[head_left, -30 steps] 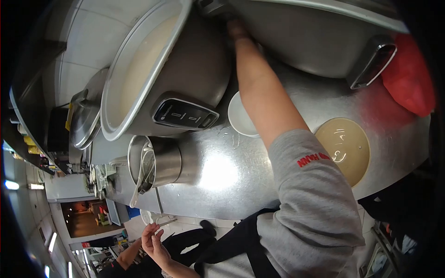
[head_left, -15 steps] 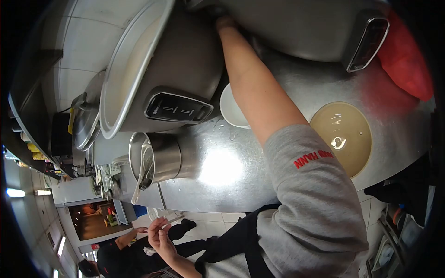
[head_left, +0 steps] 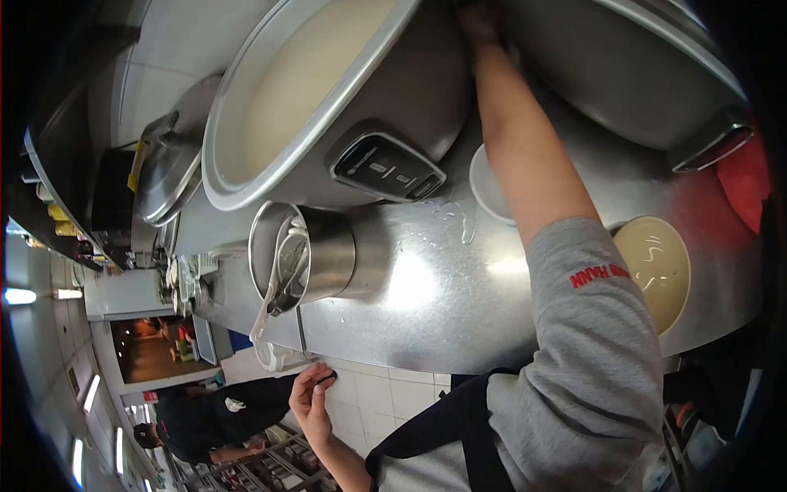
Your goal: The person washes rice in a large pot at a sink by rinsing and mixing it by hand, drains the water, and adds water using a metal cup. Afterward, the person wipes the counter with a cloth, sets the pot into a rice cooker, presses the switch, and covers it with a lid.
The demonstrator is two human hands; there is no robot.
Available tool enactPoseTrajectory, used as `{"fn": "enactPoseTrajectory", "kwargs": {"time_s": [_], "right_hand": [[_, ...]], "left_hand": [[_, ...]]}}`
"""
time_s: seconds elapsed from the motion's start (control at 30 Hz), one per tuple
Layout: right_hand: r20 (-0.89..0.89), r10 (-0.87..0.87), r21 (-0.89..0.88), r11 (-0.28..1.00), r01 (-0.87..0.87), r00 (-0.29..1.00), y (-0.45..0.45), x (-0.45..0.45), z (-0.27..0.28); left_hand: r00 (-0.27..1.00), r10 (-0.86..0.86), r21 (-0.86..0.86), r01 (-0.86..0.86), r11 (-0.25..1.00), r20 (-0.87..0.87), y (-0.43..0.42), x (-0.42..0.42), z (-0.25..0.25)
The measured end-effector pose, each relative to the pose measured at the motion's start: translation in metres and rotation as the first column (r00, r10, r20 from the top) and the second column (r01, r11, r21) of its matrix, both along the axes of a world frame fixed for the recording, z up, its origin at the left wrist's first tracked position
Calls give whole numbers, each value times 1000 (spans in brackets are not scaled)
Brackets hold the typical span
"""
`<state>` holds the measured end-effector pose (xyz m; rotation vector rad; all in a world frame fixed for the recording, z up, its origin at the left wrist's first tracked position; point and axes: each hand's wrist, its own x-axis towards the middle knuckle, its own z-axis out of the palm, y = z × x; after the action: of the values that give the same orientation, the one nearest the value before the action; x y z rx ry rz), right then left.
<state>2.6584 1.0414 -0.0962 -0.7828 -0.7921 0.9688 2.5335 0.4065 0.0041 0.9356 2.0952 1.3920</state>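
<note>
My right arm reaches between two large grey electric cookers. Its hand [head_left: 481,23] lies in shadow in the gap, and its fingers cannot be made out. A pale, smooth-looking mass [head_left: 316,78] lies inside the left cooker [head_left: 443,98], which has a black control panel. The second cooker [head_left: 615,66] is on the right. Beneath my forearm a white bowl [head_left: 490,184] is partly covered. Beside my sleeve is a shiny beige round dish [head_left: 656,271], partly hidden. My left hand [head_left: 311,398] hangs off the counter, fingers loosely bent, with nothing visible in it.
A steel pot [head_left: 332,254] holding several utensils stands on the wet steel counter [head_left: 443,303]. A large metal lid [head_left: 168,168] is beyond the left cooker. Something red [head_left: 746,180] lies at the far right. A co-worker in black [head_left: 213,418] stands across the aisle near metal racks.
The view has shifted, so the cookers and pot appear further right and more of the pale contents shows. My right hand stays in the gap. The co-worker's posture has changed.
</note>
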Motion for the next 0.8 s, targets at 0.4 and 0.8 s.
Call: {"fn": "enactPoseTrajectory", "kwargs": {"time_s": [0.4, 0.8], "right_hand": [[24, 6, 33, 999, -7, 1000, 4, 2, 7], [22, 18, 29, 999, -18, 1000, 0, 8, 16]], "left_hand": [[983, 90, 60, -101, 993, 157, -14, -16, -33], [983, 48, 43, -57, 997, 178, -1, -17, -23]]}}
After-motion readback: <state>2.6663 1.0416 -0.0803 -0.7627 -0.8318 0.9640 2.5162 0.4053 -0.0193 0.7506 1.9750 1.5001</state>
